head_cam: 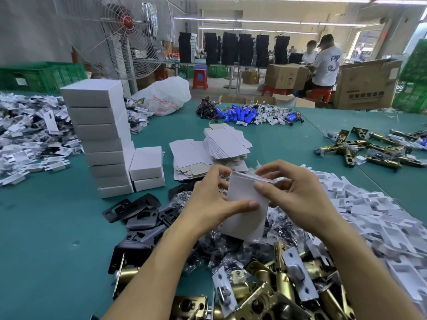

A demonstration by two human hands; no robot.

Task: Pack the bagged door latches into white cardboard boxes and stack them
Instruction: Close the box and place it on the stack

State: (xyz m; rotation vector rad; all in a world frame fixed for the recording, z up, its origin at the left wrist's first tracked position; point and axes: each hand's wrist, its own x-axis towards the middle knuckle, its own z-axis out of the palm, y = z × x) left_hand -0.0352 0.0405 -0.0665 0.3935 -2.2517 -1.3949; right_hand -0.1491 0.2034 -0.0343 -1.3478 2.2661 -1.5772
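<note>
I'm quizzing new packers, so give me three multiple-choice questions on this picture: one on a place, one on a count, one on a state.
1. Where does the tall stack of white boxes stand? A on the table's left side; B on its right side; C on the floor.
2. How many boxes make the short stack beside it? A two; B five; C nine.
3. The white box at centre is: A lying flat; B gripped by left hand and right hand, top open; C taped shut.
Answers: 1 A, it rises at left; 2 A, one box on another; 3 B, plastic shows at its top.
</note>
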